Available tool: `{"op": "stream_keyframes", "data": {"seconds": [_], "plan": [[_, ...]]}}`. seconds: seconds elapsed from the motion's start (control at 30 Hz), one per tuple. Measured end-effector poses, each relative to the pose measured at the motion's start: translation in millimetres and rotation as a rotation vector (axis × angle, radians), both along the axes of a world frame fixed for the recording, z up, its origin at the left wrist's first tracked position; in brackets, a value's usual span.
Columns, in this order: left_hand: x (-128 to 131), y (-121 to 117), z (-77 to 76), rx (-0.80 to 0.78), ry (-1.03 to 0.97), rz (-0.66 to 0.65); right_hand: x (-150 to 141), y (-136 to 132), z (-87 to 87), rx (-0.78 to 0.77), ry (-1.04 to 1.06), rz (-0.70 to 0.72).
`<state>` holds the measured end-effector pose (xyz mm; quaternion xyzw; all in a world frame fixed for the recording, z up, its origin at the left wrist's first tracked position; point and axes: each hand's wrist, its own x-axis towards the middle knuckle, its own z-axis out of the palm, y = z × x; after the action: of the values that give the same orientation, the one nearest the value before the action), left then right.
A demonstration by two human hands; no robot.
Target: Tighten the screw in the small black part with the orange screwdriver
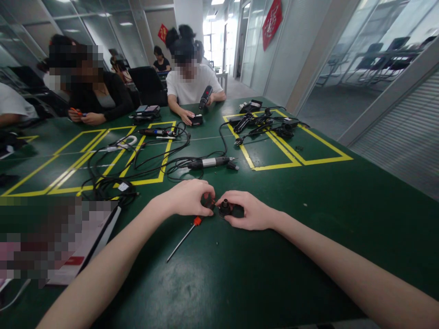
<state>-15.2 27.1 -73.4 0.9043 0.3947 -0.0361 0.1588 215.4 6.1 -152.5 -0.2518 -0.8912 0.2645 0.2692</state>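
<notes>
My right hand point(248, 210) has its thumb and fingers closed around a small black round part with a short upright stub point(225, 208), low over the green table point(260, 274). Just left of it, my left hand point(190, 197) is curled, thumb and fingertips bent towards each other. Something dark shows inside that curl, too small to name. The fingertips of both hands nearly meet. Below my left hand lies a screwdriver point(181, 242) with a red-orange handle and a long metal shaft pointing down to the left.
Beyond my hands lies a grey and black pen-shaped power tool point(211, 162) with its cable. Tangled black cables point(270, 123) and yellow tape rectangles point(277, 166) spread across the table. A booklet point(85, 246) is at left. Across the table, a person point(194, 84) holds a black tool point(206, 97).
</notes>
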Motion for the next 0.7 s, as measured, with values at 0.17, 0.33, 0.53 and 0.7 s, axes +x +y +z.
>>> {"op": "stream_keyframes", "data": {"seconds": [0.17,0.33,0.53,0.7], "plan": [[0.2,3.3,-7.0,-0.155,-0.023,0.063,0.7,0.9,-2.4,-0.055,0.067,-0.050],[-12.5,3.9,12.8,-0.342,-0.365,0.104,0.8,-0.9,-2.5,-0.165,0.114,-0.088],[-21.0,-1.0,41.7,-0.260,-0.918,0.166,1.3,-1.1,0.3,-0.171,0.152,-0.043],[-9.5,-4.8,35.9,-0.018,-1.163,0.177,2.9,0.8,-0.8,-0.252,0.227,-0.124]]}}
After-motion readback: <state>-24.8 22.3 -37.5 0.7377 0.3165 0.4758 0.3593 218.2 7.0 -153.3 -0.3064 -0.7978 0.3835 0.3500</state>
